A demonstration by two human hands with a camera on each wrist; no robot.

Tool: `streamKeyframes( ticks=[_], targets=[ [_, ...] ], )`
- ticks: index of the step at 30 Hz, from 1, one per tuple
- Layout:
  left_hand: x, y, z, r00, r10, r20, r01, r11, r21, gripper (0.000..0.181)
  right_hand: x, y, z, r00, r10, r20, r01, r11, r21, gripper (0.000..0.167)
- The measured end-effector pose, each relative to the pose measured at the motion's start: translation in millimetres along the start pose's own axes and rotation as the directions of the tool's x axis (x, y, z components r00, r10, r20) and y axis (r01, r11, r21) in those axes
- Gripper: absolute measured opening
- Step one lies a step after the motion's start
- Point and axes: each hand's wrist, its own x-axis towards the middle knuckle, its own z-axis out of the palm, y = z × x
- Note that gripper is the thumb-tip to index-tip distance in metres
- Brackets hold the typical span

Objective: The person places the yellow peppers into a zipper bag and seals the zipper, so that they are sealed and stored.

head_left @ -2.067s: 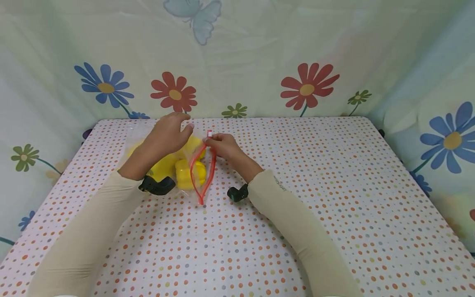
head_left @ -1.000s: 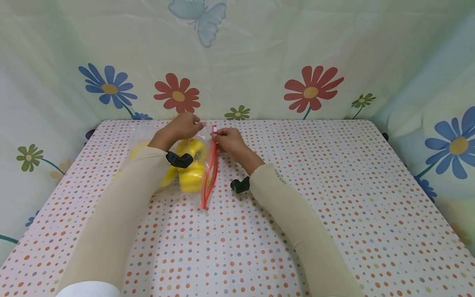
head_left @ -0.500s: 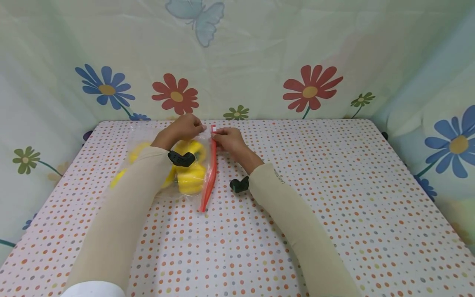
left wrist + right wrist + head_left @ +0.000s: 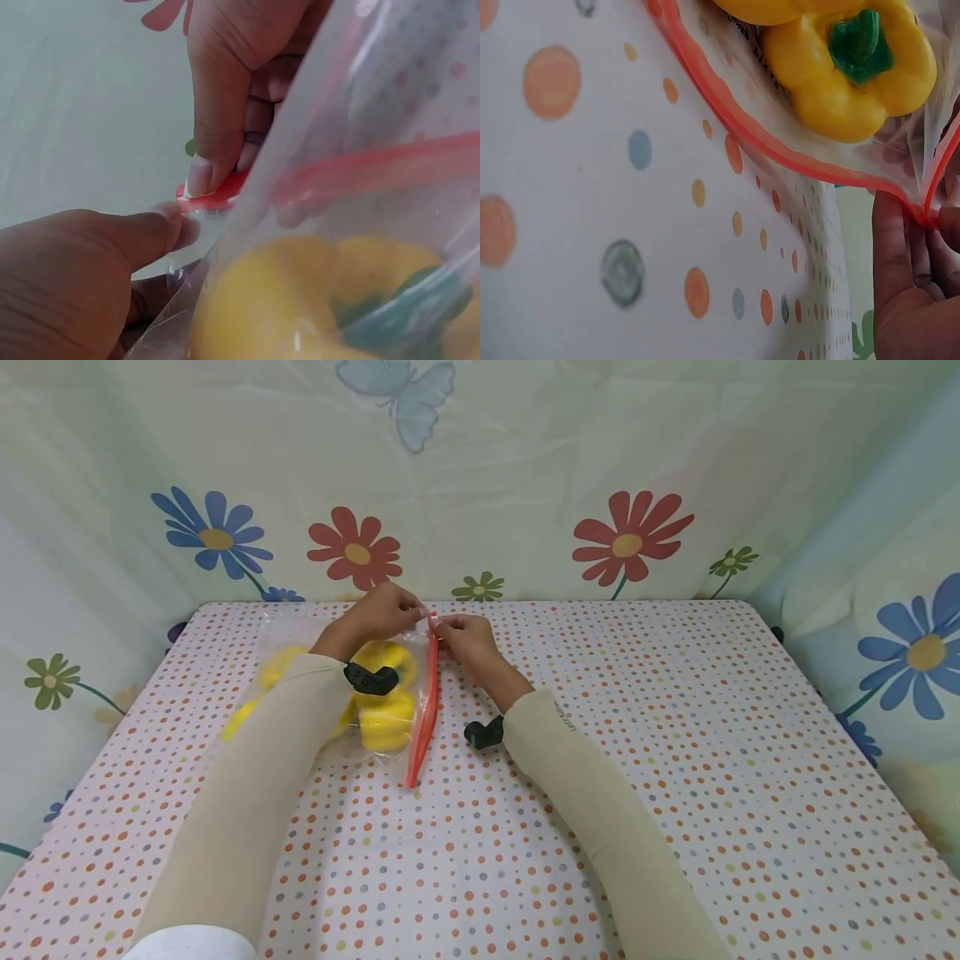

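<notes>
A clear zip bag [image 4: 281, 631] with a red zip strip [image 4: 425, 727] lies left of the table's middle. Several yellow bell peppers [image 4: 386, 727] are inside it; green stems show on a pepper [image 4: 847, 75] in the right wrist view. My left hand [image 4: 381, 612] pinches the bag's far corner beside the strip's end. Just right of it, my right hand [image 4: 468, 642] pinches that same end between thumb and fingers, over a small white piece [image 4: 189, 187]. Two red edges of the mouth meet at the right hand in the right wrist view and spread apart away from it.
The table [image 4: 637, 777] has a dotted cover. A floral curtain [image 4: 517, 485] hangs behind and at both sides. Black wrist cameras [image 4: 371, 678] sit on both wrists, the left one above the bag.
My left hand moved right along the bag's far side and now pinches its corner. Seen from above, the red strips came together from a wide loop. My right hand kept its pinch.
</notes>
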Motion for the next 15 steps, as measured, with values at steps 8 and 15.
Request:
streamKeyframes(
  ticks=[8, 15],
  targets=[
    [1.9, 4.0, 1.9, 0.999, 0.031, -0.017, -0.031, 0.999, 0.034, 0.025, 0.8, -0.8, -0.6, 1.000, 0.011, -0.014, -0.011, 1.000, -0.006, 0.028],
    [2.5, 3.6, 4.2, 0.999, 0.042, -0.020, -0.040, 0.997, 0.058, 0.024, -0.6, -2.2, -2.0, 0.999, 0.035, 0.013, -0.035, 0.999, -0.007, 0.029]
  ],
)
